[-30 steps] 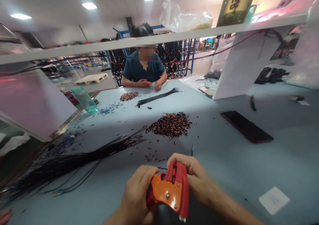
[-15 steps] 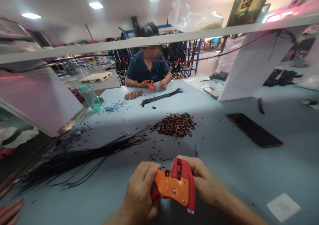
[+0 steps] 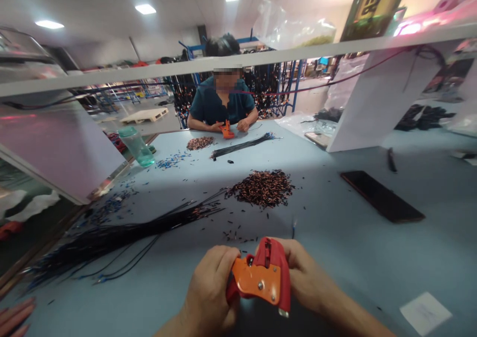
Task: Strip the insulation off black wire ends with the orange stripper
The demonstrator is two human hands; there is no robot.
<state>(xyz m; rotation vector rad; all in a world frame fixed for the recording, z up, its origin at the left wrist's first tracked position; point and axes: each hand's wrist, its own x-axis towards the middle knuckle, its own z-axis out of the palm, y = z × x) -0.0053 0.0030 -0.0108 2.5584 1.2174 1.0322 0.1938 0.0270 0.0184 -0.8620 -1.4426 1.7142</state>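
My left hand (image 3: 208,285) is wrapped around the handles of an orange and red wire stripper (image 3: 257,282), held above the near part of the table. My right hand (image 3: 307,275) is closed at the red head of the stripper, with its fingertips hidden behind it. A thin black wire (image 3: 293,232) with a pale blue tip sticks up just beyond this hand, and its other end is out of sight. Past my hands lies a heap of short black and copper-coloured wire offcuts (image 3: 263,188). To the left is a long bundle of black wires (image 3: 130,235), many with blue ends.
Across the table (image 3: 335,277) a person (image 3: 223,103) holds an orange tool (image 3: 226,129) near a smaller wire bundle (image 3: 242,145). A green bottle (image 3: 137,147) stands at left, a dark phone (image 3: 382,196) lies at right. Another person's fingers (image 3: 17,317) show at lower left. A shelf (image 3: 149,71) crosses above.
My hands and the wire stripper have barely moved. The view has shifted slightly, and the orange tool of the person opposite sits a little differently.
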